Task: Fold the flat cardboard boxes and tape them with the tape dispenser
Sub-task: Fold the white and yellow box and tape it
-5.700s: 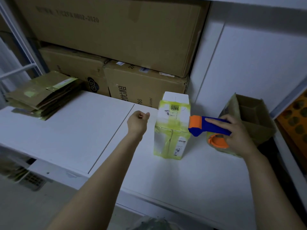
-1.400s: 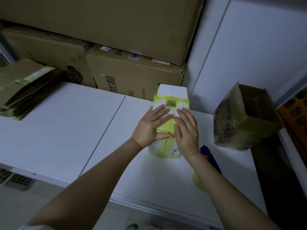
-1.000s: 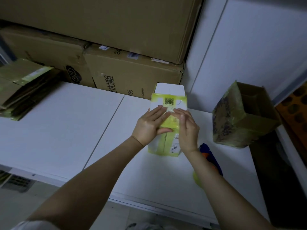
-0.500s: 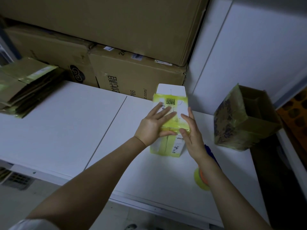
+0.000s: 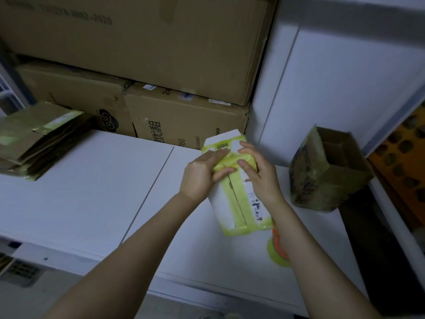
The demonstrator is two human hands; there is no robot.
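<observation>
A white cardboard box (image 5: 239, 203) wrapped in yellow-green tape is tilted up off the white table (image 5: 92, 192), its taped seam facing me. My left hand (image 5: 202, 173) grips its upper left side, thumb across the front. My right hand (image 5: 259, 176) grips the upper right side, fingers curled over the top edge. The tape dispenser (image 5: 277, 247), with an orange hub and a yellow-green roll, lies on the table under my right forearm, mostly hidden. A stack of flat cardboard boxes (image 5: 34, 137) sits at the far left.
An open, taped brown box (image 5: 322, 171) stands at the right on the table. Large brown cartons (image 5: 184, 118) are stacked against the back. A white wall panel (image 5: 333, 88) rises behind. An orange tray (image 5: 404, 162) shows at the right edge.
Both hands went from pressing flat on the box's front to gripping its sides. The box has lifted and tilted, its bottom swinging toward me.
</observation>
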